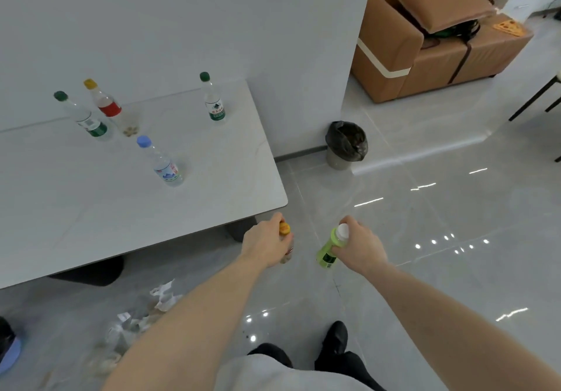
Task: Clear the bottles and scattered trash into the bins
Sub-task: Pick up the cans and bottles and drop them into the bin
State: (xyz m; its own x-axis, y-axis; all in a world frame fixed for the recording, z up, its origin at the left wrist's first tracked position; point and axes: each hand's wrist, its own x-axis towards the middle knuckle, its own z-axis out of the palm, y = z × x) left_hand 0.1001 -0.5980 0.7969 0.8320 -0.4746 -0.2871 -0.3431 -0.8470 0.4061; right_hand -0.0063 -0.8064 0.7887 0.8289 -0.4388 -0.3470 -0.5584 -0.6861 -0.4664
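Note:
My left hand (267, 243) grips a clear bottle with an orange cap (285, 229) over the floor, just off the table's near corner. My right hand (359, 246) grips a green bottle with a white cap (329, 248) beside it. Upright on the white table (91, 208) are a blue-capped bottle (164, 164), two green-capped bottles (213, 99) (83, 118) and a yellow-capped bottle with a red label (104, 100). A bin lined with a black bag (346, 144) stands on the floor by the wall. Crumpled paper trash (142, 317) lies on the floor at lower left.
A brown sofa (425, 47) with cardboard on it fills the far right corner. Dark chair legs (537, 99) reach in from the right edge. A blue-rimmed object (9, 351) sits at the bottom left. My black shoes (337, 337) are on the glossy grey tiles.

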